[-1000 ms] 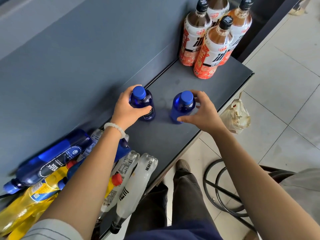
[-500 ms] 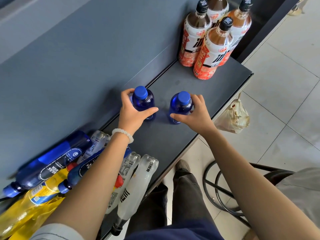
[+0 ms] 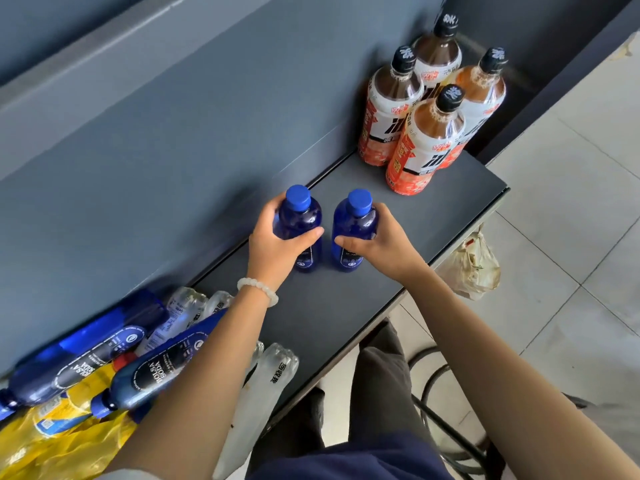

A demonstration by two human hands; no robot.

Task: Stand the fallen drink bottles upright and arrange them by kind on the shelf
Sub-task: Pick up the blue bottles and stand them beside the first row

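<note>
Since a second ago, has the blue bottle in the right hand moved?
Yes. The right hand has slid its blue bottle toward the back wall, closing the gap to the left hand's bottle.

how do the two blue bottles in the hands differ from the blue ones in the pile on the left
Pose: the held blue bottles stand upright on the shelf; the piled blue bottles lie on their sides.
Contact: the left hand and right hand each grip one; the piled ones rest among other bottles.
Shared: blue bodies, blue caps, dark labels.

Pale tiled floor beside a dark grey back wall.
</note>
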